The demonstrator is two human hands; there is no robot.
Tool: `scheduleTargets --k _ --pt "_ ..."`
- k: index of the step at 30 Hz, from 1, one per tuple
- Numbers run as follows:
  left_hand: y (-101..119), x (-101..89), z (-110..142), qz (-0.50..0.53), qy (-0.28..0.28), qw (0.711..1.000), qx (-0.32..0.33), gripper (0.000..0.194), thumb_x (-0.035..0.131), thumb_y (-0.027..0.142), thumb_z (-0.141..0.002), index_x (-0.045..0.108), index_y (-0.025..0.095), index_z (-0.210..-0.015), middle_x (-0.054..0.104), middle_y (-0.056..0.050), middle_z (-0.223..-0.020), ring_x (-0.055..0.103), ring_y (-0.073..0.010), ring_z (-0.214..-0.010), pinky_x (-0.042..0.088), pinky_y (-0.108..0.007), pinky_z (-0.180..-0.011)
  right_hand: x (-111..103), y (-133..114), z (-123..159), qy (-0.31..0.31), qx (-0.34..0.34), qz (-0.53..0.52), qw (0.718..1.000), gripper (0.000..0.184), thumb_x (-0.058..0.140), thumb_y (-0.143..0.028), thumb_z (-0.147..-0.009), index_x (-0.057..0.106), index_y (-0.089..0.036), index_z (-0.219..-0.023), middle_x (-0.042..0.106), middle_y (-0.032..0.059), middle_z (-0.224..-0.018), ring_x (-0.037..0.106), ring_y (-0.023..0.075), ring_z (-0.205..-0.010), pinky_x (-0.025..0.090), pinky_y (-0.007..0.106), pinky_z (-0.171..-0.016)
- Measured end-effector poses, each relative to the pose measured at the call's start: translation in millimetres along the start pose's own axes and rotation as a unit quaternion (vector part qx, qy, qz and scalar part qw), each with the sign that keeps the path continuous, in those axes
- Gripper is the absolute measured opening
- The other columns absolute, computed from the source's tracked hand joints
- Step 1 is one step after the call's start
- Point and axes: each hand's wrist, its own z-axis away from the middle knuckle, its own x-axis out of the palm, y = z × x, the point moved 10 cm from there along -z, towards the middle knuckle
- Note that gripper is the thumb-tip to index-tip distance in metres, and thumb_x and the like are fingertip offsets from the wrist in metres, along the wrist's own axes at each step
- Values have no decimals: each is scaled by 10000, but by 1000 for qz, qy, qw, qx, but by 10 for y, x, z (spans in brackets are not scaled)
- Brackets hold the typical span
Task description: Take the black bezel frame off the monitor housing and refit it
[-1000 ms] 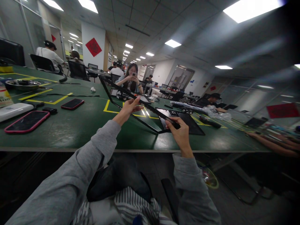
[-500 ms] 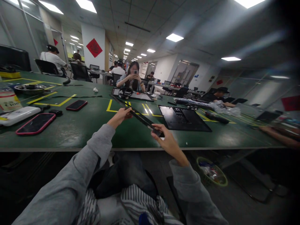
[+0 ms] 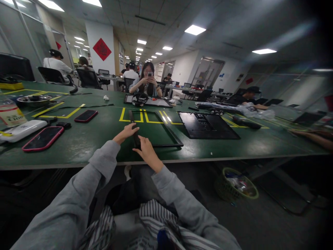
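Observation:
A thin black rectangular frame [image 3: 169, 130], like a screen bezel, lies at a low tilt over the green table; I cannot tell how much of it touches the surface. My left hand [image 3: 126, 133] is closed on its left bar, thumb stretched along the top. Lower on the same bar, my right hand [image 3: 147, 151] grips near the front left corner, which its fingers partly hide. To the right of the frame rests a flat black panel [image 3: 209, 125] with cut-outs and raised fittings.
Two phones, the nearer [image 3: 43, 138] and the farther [image 3: 86, 116], lie left on the table [image 3: 85, 142]. A white device [image 3: 24, 130], bottle [image 3: 11, 113] and metal bowl [image 3: 33, 100] stand farther left. Beyond are headphones [image 3: 139, 99] and a seated person [image 3: 147, 83]. A power tool [image 3: 246, 122] lies right.
The frame has turned from edge-on and raised to nearly flat over the table. My right hand has moved left, close to my left hand, which has shifted slightly left and down.

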Motion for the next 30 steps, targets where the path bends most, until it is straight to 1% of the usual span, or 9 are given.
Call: scheduleTargets --k 5,8,11,14,17,21,25,27,30 --pt "9 132 331 -237 -43 968 76 425 639 307 -916 684 202 -1326 621 -138 -1477 428 -343 -1480 293 -516 -1239 161 143 -110 -39 -5 -69 997 399 676 -276 -953 579 -203 -1333 686 137 -1238 638 298 -1195 527 496 -1066" --pt "-23 354 579 -296 -68 946 113 479 545 362 -999 604 250 -1460 560 -111 -1553 349 -342 -1523 294 -555 -1230 -194 568 -9 27 38 -52 998 354 546 -227 -987 595 -191 -1336 688 150 -1278 631 282 -1236 495 494 -1108" --pt "-39 731 795 -302 -147 929 157 502 527 422 -1022 554 316 -1512 536 -76 -1582 316 -335 -1547 220 -615 -1238 -686 1077 110 89 90 6 992 335 488 -241 -988 651 -190 -1276 704 158 -1267 632 299 -1244 475 533 -1123" --pt "-88 997 905 -306 -212 912 172 478 521 358 -1027 562 353 -1503 567 -59 -1556 315 -333 -1557 128 -685 -1230 -1010 1459 176 79 112 44 990 322 501 -242 -961 692 -196 -1216 722 153 -1261 638 309 -1247 468 549 -1128" --pt "-113 967 853 -318 -221 907 163 494 458 203 -1024 600 379 -1463 570 -52 -1553 321 -294 -1565 117 -674 -1230 -1126 1690 212 39 115 47 992 318 497 -230 -957 707 -189 -1192 739 143 -1254 661 297 -1232 482 530 -1121" --pt "-150 689 696 -324 -312 882 140 463 562 201 -979 672 430 -1366 563 -35 -1562 279 -295 -1589 159 -644 -1229 -1091 1808 228 9 110 20 994 341 487 -254 -987 700 -180 -1244 724 140 -1322 650 277 -1288 456 512 -1166" --pt "-315 43 351 -377 -336 857 102 562 631 105 -875 689 446 -1318 610 -3 -1511 256 -325 -1590 101 -714 -1200 -926 1784 173 -7 98 -1 995 375 523 -253 -985 683 -174 -1314 675 147 -1418 570 268 -1406 398 509 -1227" --pt "-437 -416 103 -424 -250 867 69 514 611 54 -840 759 375 -1212 632 -32 -1487 308 -350 -1559 88 -734 -1191 -807 1731 106 -24 80 -7 997 396 536 -245 -984 669 -186 -1353 634 142 -1478 515 262 -1460 375 515 -1246" --pt "-478 -1057 -108 -484 -31 873 52 440 508 115 -922 757 281 -1244 536 -114 -1576 289 -387 -1557 76 -761 -1189 -630 1670 -49 -51 55 -10 997 436 552 -247 -988 636 -236 -1416 565 112 -1560 454 254 -1508 355 544 -1254"
